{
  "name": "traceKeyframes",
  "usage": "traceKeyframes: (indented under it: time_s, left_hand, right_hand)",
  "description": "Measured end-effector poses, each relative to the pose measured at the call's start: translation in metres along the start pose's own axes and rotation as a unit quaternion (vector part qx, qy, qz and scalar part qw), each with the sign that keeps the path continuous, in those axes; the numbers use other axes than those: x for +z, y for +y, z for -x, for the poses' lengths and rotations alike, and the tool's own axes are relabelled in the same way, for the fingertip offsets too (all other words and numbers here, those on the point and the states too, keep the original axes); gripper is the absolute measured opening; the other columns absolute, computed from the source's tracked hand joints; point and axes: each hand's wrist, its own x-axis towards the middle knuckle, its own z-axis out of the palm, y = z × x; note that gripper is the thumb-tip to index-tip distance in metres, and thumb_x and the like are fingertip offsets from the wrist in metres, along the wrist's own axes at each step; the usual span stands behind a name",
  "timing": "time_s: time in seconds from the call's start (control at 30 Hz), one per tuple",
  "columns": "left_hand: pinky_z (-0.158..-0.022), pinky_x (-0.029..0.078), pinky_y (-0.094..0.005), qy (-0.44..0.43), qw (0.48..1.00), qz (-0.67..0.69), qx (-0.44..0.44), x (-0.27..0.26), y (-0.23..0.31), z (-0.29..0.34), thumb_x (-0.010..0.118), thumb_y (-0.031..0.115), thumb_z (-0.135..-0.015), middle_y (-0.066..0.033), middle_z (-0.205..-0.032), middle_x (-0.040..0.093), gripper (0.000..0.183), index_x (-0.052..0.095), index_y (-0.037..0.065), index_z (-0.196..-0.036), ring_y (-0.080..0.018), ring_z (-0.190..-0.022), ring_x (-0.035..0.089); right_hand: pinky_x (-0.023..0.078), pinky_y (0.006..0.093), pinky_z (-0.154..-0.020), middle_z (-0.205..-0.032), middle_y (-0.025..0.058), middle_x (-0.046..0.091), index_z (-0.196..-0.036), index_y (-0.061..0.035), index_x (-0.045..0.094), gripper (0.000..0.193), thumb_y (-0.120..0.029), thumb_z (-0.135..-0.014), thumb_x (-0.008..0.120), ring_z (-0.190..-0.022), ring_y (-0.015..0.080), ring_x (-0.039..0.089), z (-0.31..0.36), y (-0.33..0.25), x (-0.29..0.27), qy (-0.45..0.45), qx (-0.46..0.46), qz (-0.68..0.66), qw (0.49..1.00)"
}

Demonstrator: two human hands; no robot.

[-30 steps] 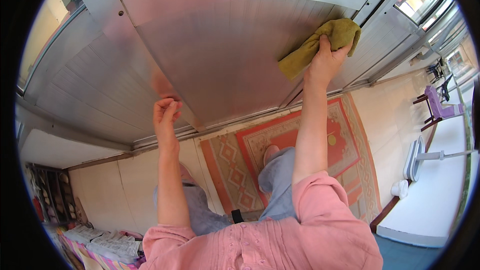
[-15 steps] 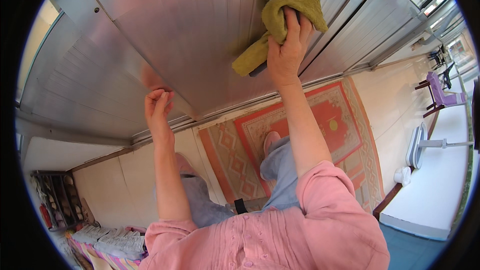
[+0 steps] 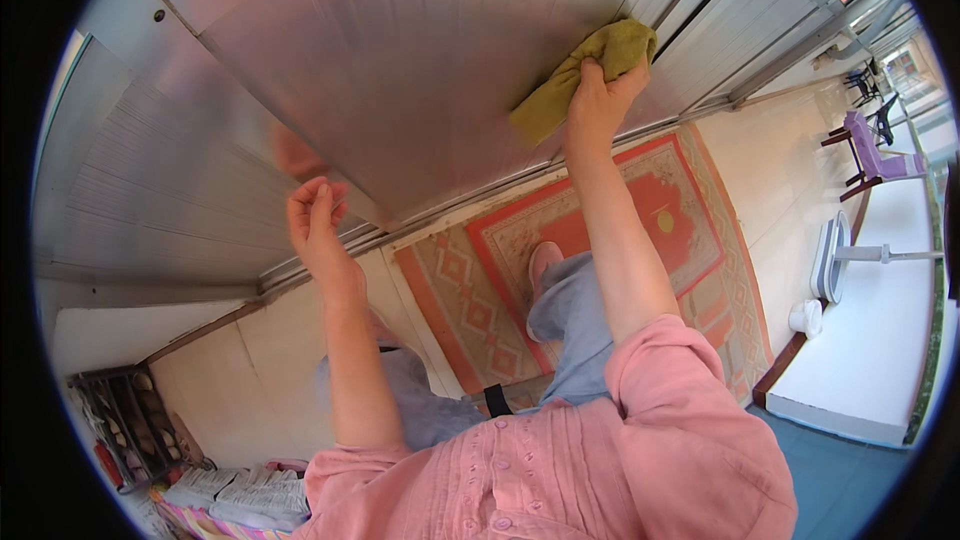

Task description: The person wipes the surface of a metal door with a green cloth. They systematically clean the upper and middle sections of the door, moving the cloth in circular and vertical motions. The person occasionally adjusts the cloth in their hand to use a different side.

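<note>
Probably light and limp, the folded olive-green cloth (image 3: 564, 88) suits a mid-fold grip. The right hand (image 3: 602, 106) clasps it; the left hand (image 3: 314, 214), half-curled, seems empty.

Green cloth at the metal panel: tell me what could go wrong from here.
The right hand bunches the green cloth with one end loose, so it might unfold or slip on the metal panel.

One pink shoe is on the patterned rug, which could slide if the person leans hard.

The left hand seems to grip nothing, so it may offer little support.
</note>
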Motion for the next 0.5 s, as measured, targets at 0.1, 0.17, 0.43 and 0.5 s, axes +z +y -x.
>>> traceKeyframes:
  time_s: [0.1,0.17,0.43,0.5]
  left_hand:
    - [-0.082,0.047,-0.0283,-0.035,0.999,-0.013,0.026,0.007,-0.004,0.012,0.06,0.015,-0.103,-0.0012,-0.094,0.068,0.01,0.066,0.009,-0.108,-0.0118,-0.092,0.065]
    - [-0.08,0.046,-0.0276,-0.069,0.996,-0.035,0.038,0.02,-0.003,0.015,0.057,0.017,-0.105,-0.0012,-0.089,0.068,0.013,0.066,0.008,-0.107,-0.0109,-0.088,0.064]
    - [-0.08,0.047,-0.0278,-0.171,0.979,-0.106,0.011,0.047,-0.024,0.003,0.055,0.025,-0.107,-0.0018,-0.088,0.067,0.022,0.067,0.006,-0.107,-0.0113,-0.085,0.063]
    - [-0.081,0.047,-0.0275,-0.211,0.969,-0.13,0.014,0.047,-0.032,0.001,0.056,0.024,-0.107,-0.0017,-0.089,0.067,0.022,0.068,0.006,-0.107,-0.0112,-0.086,0.062]
  right_hand:
    - [0.029,0.0434,-0.118,-0.147,0.019,0.032,-0.152,-0.0003,0.034,0.066,0.0,-0.09,0.058,-0.136,0.036,0.038,0.02,-0.022,0.014,-0.059,-0.172,0.139,0.973]
    - [0.029,0.0437,-0.118,-0.147,0.0192,0.032,-0.152,-0.0003,0.034,0.067,-0.002,-0.091,0.06,-0.137,0.0366,0.037,0.023,-0.019,0.015,-0.077,-0.2,0.159,0.964]
    - [0.034,0.0405,-0.113,-0.144,0.0172,0.035,-0.148,-0.0026,0.036,0.063,0.0,-0.089,0.057,-0.132,0.0296,0.041,0.029,0.048,-0.002,0.018,0.199,-0.066,0.978]
    - [0.035,0.0402,-0.112,-0.144,0.0164,0.035,-0.147,-0.0025,0.036,0.062,0.001,-0.088,0.056,-0.132,0.0279,0.042,0.031,0.058,-0.005,0.036,0.313,-0.159,0.935]
